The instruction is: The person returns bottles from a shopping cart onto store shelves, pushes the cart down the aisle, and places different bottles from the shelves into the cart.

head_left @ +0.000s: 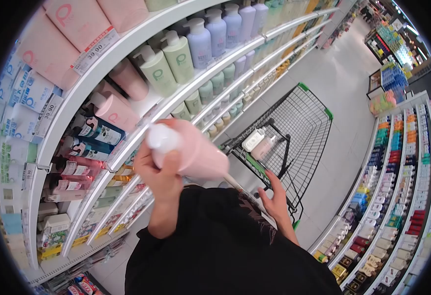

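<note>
My left hand (160,189) is wrapped round a pale pink bottle (203,155) with a white pump top, tilted so that the top faces me. It is held out in front of the shelf and partly blurred. My right hand (276,199) is empty, fingers apart, beside the handle end of a wire shopping cart (257,166); whether it touches the cart I cannot tell. In the cart's child-seat part lie a white bottle (252,140) and a pinkish bottle (264,147).
To the left, a curved-looking white shelf (196,78) bears green pump bottles (180,61), lilac pump bottles (217,29) and a leaning pink pump bottle (114,112). Along the right stands another stocked shelf (397,196). Grey tiled floor (351,61) runs between them.
</note>
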Action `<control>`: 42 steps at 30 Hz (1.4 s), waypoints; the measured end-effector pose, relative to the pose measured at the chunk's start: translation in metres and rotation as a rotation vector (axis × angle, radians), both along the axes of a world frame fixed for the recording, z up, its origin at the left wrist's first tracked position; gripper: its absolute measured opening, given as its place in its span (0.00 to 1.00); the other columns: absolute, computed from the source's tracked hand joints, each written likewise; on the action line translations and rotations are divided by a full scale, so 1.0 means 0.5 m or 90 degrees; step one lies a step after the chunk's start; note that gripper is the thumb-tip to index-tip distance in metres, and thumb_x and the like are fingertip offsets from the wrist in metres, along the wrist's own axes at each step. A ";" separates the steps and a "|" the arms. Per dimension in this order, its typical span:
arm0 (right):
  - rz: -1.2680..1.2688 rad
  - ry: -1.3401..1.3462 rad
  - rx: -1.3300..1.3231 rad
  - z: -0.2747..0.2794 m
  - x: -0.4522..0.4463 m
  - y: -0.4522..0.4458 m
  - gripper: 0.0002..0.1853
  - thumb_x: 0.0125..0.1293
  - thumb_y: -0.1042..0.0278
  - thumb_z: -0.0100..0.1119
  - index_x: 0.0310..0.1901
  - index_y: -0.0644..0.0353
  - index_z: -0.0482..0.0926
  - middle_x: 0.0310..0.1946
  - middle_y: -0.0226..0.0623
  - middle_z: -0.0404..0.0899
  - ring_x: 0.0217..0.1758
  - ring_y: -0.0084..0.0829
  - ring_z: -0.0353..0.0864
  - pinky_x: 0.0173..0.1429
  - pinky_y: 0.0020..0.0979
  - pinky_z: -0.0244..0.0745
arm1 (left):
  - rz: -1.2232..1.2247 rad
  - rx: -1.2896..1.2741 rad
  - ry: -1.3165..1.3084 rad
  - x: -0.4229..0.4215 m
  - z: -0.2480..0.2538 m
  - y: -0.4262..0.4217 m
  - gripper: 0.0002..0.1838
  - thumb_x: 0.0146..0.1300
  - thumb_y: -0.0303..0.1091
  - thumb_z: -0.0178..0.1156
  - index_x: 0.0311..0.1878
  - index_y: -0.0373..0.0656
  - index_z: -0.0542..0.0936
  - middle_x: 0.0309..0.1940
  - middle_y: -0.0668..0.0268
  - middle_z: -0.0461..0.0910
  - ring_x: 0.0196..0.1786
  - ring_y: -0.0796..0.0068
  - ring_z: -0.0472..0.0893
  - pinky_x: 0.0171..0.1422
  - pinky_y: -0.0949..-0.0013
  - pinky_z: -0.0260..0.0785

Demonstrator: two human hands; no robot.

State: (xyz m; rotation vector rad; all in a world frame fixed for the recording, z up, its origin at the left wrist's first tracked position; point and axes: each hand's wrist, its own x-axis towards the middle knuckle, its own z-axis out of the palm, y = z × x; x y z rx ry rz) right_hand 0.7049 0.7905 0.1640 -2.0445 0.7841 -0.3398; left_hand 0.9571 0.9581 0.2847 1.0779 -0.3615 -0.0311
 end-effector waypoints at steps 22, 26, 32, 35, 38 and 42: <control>-0.135 -0.371 0.621 0.008 0.028 0.064 0.37 0.72 0.49 0.55 0.73 0.65 0.58 0.65 0.45 0.70 0.67 0.35 0.71 0.71 0.37 0.65 | -0.557 0.178 0.208 -0.191 -0.173 -0.168 0.32 0.78 0.40 0.50 0.77 0.31 0.57 0.69 0.54 0.69 0.70 0.67 0.69 0.74 0.66 0.59; -0.198 -0.334 0.512 0.004 0.016 0.066 0.35 0.69 0.58 0.63 0.71 0.65 0.61 0.61 0.43 0.72 0.65 0.33 0.73 0.69 0.35 0.68 | -0.573 0.218 0.058 -0.197 -0.226 -0.190 0.31 0.77 0.37 0.50 0.77 0.33 0.57 0.69 0.51 0.71 0.70 0.67 0.71 0.72 0.64 0.62; -0.374 -0.293 0.566 -0.039 -0.052 0.056 0.29 0.68 0.57 0.65 0.64 0.65 0.68 0.51 0.39 0.79 0.51 0.28 0.80 0.57 0.33 0.77 | -0.605 0.557 -0.236 -0.154 -0.362 -0.253 0.29 0.73 0.40 0.55 0.72 0.38 0.67 0.62 0.51 0.77 0.69 0.57 0.72 0.70 0.54 0.64; -0.452 -0.271 0.568 -0.049 -0.081 0.046 0.28 0.70 0.53 0.62 0.61 0.65 0.70 0.48 0.38 0.80 0.48 0.27 0.81 0.53 0.32 0.78 | -0.547 0.794 -0.510 -0.169 -0.502 -0.238 0.30 0.68 0.46 0.60 0.69 0.40 0.70 0.63 0.54 0.74 0.73 0.55 0.65 0.68 0.42 0.64; -0.535 -0.273 0.567 -0.080 -0.124 0.033 0.26 0.70 0.53 0.63 0.59 0.66 0.72 0.47 0.38 0.80 0.46 0.27 0.82 0.52 0.32 0.78 | -0.559 0.867 -0.595 -0.188 -0.520 -0.203 0.30 0.66 0.45 0.61 0.67 0.41 0.71 0.67 0.56 0.68 0.76 0.57 0.60 0.68 0.40 0.65; -0.605 -0.253 0.582 -0.095 -0.158 0.006 0.28 0.69 0.52 0.64 0.58 0.69 0.74 0.46 0.40 0.82 0.46 0.28 0.83 0.52 0.32 0.78 | -0.565 0.845 -0.547 -0.186 -0.505 -0.186 0.29 0.62 0.39 0.61 0.66 0.41 0.72 0.68 0.57 0.67 0.77 0.57 0.59 0.67 0.42 0.66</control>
